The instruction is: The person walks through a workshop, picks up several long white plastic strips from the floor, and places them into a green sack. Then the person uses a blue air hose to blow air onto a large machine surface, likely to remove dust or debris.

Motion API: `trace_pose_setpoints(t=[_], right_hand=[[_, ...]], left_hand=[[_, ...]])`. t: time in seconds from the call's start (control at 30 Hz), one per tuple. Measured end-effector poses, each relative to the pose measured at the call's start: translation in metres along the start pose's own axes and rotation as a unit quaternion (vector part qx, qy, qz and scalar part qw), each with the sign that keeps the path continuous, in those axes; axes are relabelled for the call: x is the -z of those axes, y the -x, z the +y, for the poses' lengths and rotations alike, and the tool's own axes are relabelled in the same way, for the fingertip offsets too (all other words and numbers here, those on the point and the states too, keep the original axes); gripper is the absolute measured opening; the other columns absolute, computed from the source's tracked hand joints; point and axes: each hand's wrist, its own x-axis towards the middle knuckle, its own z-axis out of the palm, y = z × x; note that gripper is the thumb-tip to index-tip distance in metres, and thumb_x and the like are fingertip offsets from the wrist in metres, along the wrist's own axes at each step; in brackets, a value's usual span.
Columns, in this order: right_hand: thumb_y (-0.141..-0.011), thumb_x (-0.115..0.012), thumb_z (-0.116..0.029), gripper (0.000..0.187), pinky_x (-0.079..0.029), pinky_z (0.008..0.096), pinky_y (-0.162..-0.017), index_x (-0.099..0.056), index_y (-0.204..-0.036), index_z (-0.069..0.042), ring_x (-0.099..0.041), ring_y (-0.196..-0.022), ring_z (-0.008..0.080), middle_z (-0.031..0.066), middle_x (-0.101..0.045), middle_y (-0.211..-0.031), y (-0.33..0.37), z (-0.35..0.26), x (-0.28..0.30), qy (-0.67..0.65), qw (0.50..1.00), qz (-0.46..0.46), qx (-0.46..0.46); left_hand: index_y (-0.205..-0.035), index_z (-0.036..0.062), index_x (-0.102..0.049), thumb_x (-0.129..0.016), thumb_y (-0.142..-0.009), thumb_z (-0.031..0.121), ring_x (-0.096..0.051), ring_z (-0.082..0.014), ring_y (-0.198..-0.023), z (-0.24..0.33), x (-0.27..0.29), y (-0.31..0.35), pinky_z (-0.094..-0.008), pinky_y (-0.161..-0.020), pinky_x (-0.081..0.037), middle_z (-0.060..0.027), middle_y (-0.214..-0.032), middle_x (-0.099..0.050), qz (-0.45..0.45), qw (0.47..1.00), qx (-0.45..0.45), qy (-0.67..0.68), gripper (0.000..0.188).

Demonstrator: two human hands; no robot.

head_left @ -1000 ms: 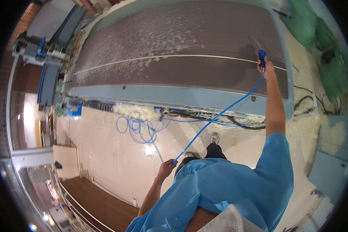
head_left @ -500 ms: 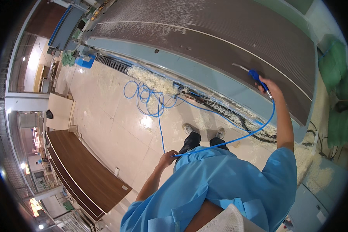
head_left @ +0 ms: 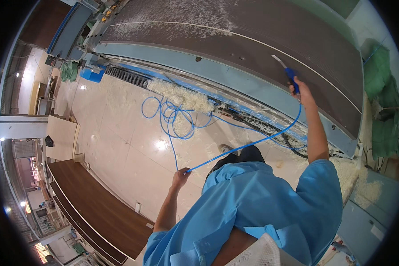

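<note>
The right hand (head_left: 302,92) has its fingers wrapped around a blue blow gun with a bent, silvery nozzle (head_left: 291,76), over the right part of a wide dark-brown panel (head_left: 341,111). The gun's long axis slants from the fingers leftward, toward the panel's far side — its tip is near the thin pale line (head_left: 173,22) across the panel; whether it touches is unclear. From its base, a thin blue plastic hose (head_left: 239,150) crosses the panel's near edge to the left hand (head_left: 180,178), closed on it, well short of the panel.
</note>
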Motion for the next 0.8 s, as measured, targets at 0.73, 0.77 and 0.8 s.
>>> trace_pose_setpoints(t=[0.73,0.77,0.8], right_hand=[[-0.1,-0.048,-0.045,0.042,-0.044,0.0266,-0.049,-0.06,-0.094,-0.004,-0.054,-0.054,0.0091,0.0019,-0.058,-0.065,-0.238,-0.085,-0.199,0.034,0.997,-0.069,0.008],[-0.099,-0.05,-0.046,0.043,-0.044,0.0256,-0.048,-0.06,-0.094,-0.005,-0.053,-0.052,0.0082,0.0009,-0.058,-0.064,-0.241,-0.09,-0.207,0.087,0.992,-0.088,-0.007],[-0.099,-0.051,-0.047,0.043,-0.043,0.0246,-0.048,-0.061,-0.093,-0.005,-0.053,-0.051,0.0072,0.0,-0.057,-0.062,-0.244,-0.094,-0.213,0.138,0.984,-0.114,-0.016]], left_hand=[[-0.104,0.0084,-0.071,-0.06,-0.093,0.033,-0.068,-0.0333,-0.093,0.07,0.16,-0.108,-0.04,-0.079,-0.052,-0.0167,-0.096,-0.071,-0.032,0.999,0.043,0.012,0.029],[-0.105,0.0083,-0.071,-0.061,-0.092,0.033,-0.067,-0.0338,-0.094,0.074,0.17,-0.115,-0.0398,-0.08,-0.052,-0.0171,-0.098,-0.07,-0.025,0.999,0.046,-0.005,0.03],[-0.105,0.0085,-0.071,-0.061,-0.092,0.032,-0.067,-0.034,-0.094,0.078,0.178,-0.123,-0.0399,-0.08,-0.052,-0.0169,-0.099,-0.071,-0.015,0.999,0.039,-0.005,0.029]])
